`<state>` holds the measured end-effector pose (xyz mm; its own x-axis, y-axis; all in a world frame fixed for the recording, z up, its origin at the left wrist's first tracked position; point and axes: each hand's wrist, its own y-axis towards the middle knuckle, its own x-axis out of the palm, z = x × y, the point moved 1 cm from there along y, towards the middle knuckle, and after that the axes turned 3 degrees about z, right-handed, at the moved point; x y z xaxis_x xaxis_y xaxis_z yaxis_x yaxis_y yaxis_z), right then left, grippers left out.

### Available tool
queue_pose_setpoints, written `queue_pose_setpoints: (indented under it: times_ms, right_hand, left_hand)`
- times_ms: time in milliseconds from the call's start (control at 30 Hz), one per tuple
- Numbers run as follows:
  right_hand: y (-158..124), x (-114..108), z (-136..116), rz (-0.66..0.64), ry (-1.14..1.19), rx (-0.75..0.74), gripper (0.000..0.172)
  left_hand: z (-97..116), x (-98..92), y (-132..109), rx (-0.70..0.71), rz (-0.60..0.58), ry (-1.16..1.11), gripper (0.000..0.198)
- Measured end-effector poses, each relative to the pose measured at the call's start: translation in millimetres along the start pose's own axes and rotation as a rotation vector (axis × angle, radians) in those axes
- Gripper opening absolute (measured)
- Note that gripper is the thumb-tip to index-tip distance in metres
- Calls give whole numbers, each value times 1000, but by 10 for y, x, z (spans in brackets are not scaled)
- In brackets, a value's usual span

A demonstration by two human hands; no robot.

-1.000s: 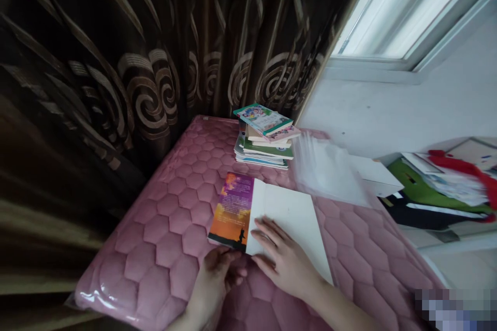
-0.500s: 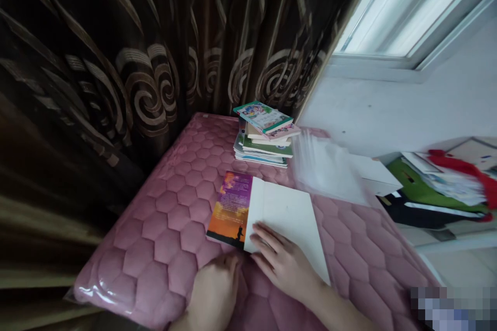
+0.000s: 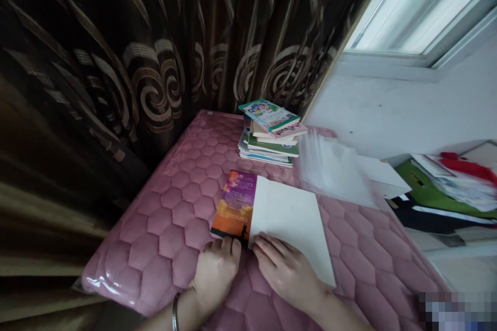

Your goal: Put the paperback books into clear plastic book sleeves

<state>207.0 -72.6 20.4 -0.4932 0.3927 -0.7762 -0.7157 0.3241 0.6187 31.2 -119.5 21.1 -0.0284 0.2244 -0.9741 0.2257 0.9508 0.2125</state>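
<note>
The left hand [image 3: 215, 275] has slid forward, palm down with fingers together, touching the near edge of the open book [image 3: 287, 212] lying on the pink quilted table [image 3: 171, 217]. The right hand [image 3: 285, 269] lies flat with fingers spread on the book's white page, wrist angled in from the right.

You see a glossy paper book cover [image 3: 235, 202], matt white paper flap [image 3: 292, 222], shiny plastic-wrapped quilted pink mattress [image 3: 171, 222], and patterned woven curtain [image 3: 155, 51].

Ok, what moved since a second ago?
The left hand uncurled at the near corner of the orange cover and now lies flat, fingertips at its edge. The right hand stayed flat on the white page; the book stack did not move.
</note>
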Motion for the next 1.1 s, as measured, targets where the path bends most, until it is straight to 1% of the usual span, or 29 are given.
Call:
queue_pose_setpoints:
  times_ms: [100,233,367,567,767,900,1000,1100]
  right_hand:
    - [-30,-29,10,-18,-28,-9,30]
    - [-56,-29,5,-7,-35,-20,28]
    - [-67,-1,-18,8,-59,-19,29]
    - [-94,9,1,-8,-50,-32,30]
    - [-122,-1,-1,-31,-71,-22,31]
    - [-124,19,-42,-11,-92,-17,33]
    - [-138,45,-59,-8,-97,-53,33]
    - [-146,56,-60,0,-97,-81,35]
  left_hand:
    - [5,39,-19,69,96,4,14]
    - [12,84,-1,178,166,-18,11]
    - [-6,129,20,332,220,-20,5]
    - [-71,125,71,519,364,-9,6]
    - [-97,150,81,588,359,9,10]
    - [-82,169,79,568,381,3,11]
    - [-67,184,85,571,348,6,10]
    - [-51,180,100,579,340,3,11]
